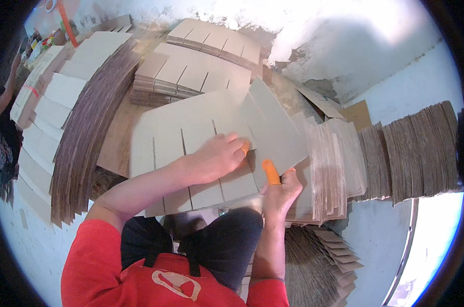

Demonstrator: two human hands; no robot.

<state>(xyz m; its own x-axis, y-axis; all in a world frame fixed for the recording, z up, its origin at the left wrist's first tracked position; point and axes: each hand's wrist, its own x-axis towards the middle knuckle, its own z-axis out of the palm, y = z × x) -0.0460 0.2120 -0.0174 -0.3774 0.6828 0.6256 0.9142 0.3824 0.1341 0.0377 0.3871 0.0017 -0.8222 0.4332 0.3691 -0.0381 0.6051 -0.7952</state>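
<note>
A slotted cardboard sheet (165,123) lies flat in front of me, with several dark parallel slits in its near half. My left hand (216,158) rests over it, fingers curled and pressed together. An orange finger cover shows at that hand's right side; what its fingertips pinch, if anything, is hidden. A plain grey cardboard piece (278,128) tilts up at the right of the slotted sheet. My right hand (282,189) grips this piece at its lower edge, the orange-covered thumb lying on top and the other fingers mostly out of sight behind.
Slotted cardboard stacks (191,71) stand beyond the sheet. A long leaning row of cardboard (96,112) curves along the left. Upright bundles (421,151) line the right, beside pale sheets (326,169). Fanned cardboard (314,261) sits low right. A stained wall (339,56) rises behind.
</note>
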